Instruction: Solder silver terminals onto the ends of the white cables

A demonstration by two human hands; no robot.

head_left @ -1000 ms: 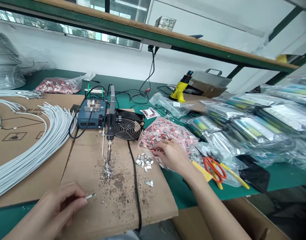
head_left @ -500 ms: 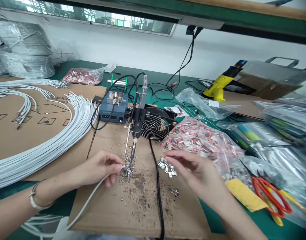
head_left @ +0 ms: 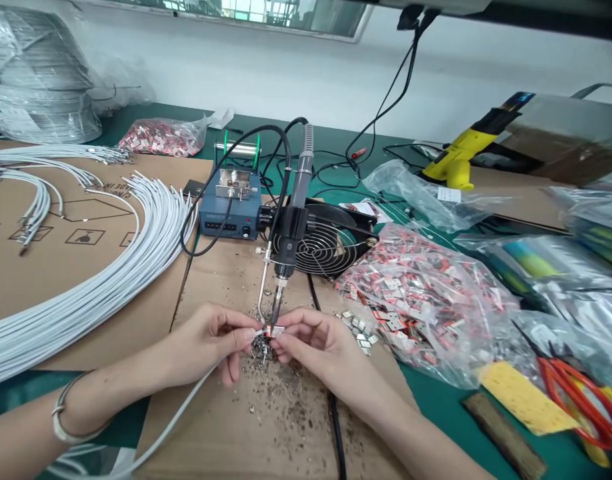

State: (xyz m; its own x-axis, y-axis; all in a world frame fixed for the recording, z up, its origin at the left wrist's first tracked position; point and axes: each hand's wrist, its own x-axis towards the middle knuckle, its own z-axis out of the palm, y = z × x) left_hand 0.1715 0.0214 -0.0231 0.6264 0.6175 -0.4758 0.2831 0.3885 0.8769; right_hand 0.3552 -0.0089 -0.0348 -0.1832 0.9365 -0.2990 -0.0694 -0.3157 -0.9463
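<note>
1. Pinching the white cable (head_left: 179, 415), the left fingers (head_left: 243, 337) aim its end rightward.
2. The right fingers (head_left: 292, 345) grasp a small connector (head_left: 278, 331), lying sideways beside that end, at the soldering iron (head_left: 287, 248).

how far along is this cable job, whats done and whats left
Done, it seems: the small bunches of white cables at far left, whose ends look metal-tipped. In hand: the left hand holds one cable against a small part in the right hand, at the soldering iron. Probably left: the large cable bundle, its ends seemingly without parts. No count is possible.
</note>
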